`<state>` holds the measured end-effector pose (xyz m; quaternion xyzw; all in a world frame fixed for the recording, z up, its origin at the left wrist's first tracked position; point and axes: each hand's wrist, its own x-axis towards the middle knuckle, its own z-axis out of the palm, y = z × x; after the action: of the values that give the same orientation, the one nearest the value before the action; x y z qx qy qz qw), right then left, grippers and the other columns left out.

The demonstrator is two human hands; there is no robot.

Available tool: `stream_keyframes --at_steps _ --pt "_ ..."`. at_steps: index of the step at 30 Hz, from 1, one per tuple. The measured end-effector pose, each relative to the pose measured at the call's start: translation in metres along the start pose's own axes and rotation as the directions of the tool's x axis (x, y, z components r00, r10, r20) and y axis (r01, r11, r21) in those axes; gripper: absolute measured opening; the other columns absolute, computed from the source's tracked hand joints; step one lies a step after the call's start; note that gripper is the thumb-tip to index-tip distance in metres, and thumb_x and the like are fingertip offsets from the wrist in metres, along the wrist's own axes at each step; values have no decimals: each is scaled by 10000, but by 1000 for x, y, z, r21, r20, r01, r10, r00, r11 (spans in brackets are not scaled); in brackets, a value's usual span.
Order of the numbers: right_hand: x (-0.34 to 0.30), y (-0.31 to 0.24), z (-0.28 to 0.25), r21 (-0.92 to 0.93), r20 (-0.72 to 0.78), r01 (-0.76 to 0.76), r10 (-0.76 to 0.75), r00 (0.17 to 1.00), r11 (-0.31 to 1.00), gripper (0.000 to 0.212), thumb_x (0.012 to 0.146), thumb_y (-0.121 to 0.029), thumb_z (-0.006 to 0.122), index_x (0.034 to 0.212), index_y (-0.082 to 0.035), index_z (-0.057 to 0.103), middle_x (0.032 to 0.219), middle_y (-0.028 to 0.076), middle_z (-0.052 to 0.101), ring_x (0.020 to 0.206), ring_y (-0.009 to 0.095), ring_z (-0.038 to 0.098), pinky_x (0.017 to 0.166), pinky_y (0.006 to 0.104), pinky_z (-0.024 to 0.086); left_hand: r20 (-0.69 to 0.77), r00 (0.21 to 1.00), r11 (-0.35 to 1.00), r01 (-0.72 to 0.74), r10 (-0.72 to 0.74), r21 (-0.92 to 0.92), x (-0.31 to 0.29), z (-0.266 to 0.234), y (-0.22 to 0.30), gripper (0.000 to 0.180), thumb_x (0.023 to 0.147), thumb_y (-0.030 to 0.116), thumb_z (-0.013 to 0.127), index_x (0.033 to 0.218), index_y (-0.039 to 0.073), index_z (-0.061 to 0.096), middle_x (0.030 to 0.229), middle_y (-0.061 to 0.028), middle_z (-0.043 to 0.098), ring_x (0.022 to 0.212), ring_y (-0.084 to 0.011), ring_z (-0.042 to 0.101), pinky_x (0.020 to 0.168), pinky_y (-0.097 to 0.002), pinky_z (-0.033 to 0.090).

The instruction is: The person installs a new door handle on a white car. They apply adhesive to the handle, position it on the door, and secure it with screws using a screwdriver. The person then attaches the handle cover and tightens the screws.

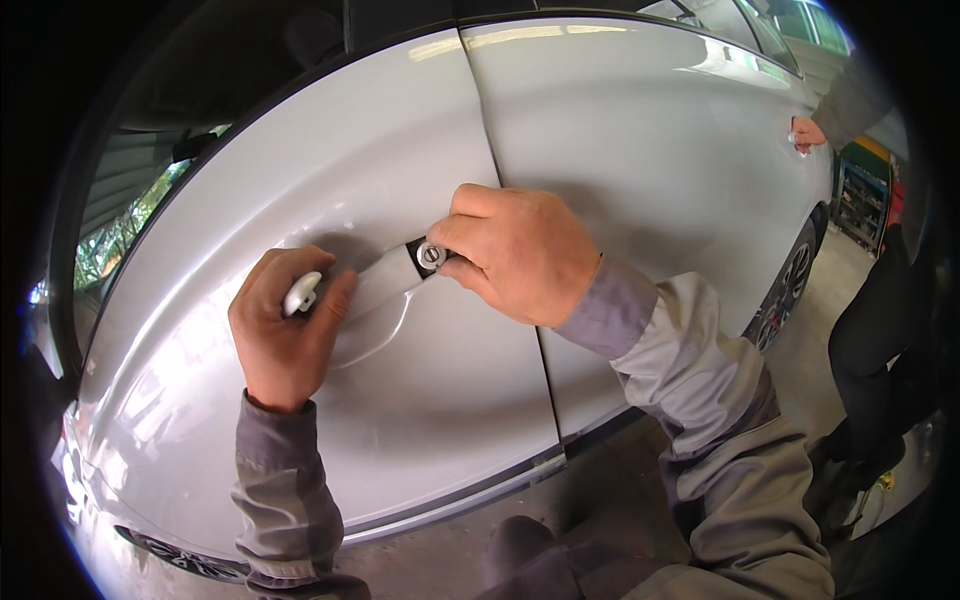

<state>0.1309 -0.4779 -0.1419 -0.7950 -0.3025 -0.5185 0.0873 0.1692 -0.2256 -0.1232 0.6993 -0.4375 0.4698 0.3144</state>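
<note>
In front of me is the silver-white door of a car, with its door handle running slantwise across the panel. My left hand is closed around a small white door handle cap, its rounded end showing between thumb and fingers, next to the handle's left part. At the handle's right end a round metal lock cylinder with a key slot sits in a dark recess. The thumb and forefinger of my right hand pinch the cylinder from its right side; the other fingers are curled.
To the right stretches the rear door, with a wheel beyond. Another person's hand touches the car's far right side. Dark-trousered legs stand at the right edge, near a shelf rack.
</note>
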Motion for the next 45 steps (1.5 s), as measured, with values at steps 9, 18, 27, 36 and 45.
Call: stream_keyframes --at_steps 9,18,27,36,45 --pt "7 5 -2 105 24 -75 73 997 992 152 783 -131 776 866 -84 658 879 68 609 785 323 654 671 445 530 188 969 961 -194 158 195 14 34 28 341 705 39 868 1026 49 754 1031 -97 642 811 -288 674 689 -380 547" --pt "0 12 -2 155 -4 -36 37 999 987 196 768 -84 773 936 -65 673 917 87 622 807 337 657 688 449 535 235 963 951 -189 130 247 20 41 34 278 733 101 839 986 41 741 1007 -66 654 780 -298 666 673 -399 542" --pt "-40 24 -9 317 -181 -145 210 961 937 286 789 9 755 1056 -63 684 915 65 625 761 210 641 628 339 518 281 944 917 -258 173 304 25 41 36 307 700 92 825 991 51 737 1000 -63 658 787 -298 669 676 -398 544" --pt "-66 15 -5 296 -183 -158 218 959 942 246 793 0 759 1018 -72 688 885 46 639 741 213 626 621 328 491 243 968 979 2 -53 205 29 45 47 218 701 55 841 897 28 748 911 -84 666 788 -306 667 684 -392 529" --pt "-46 4 -4 217 -166 -98 135 977 971 234 810 -28 744 1036 -69 700 889 65 629 720 253 637 617 359 499 202 969 972 97 -141 213 27 50 50 224 705 41 850 899 8 744 901 -103 665 769 -310 653 680 -393 516"
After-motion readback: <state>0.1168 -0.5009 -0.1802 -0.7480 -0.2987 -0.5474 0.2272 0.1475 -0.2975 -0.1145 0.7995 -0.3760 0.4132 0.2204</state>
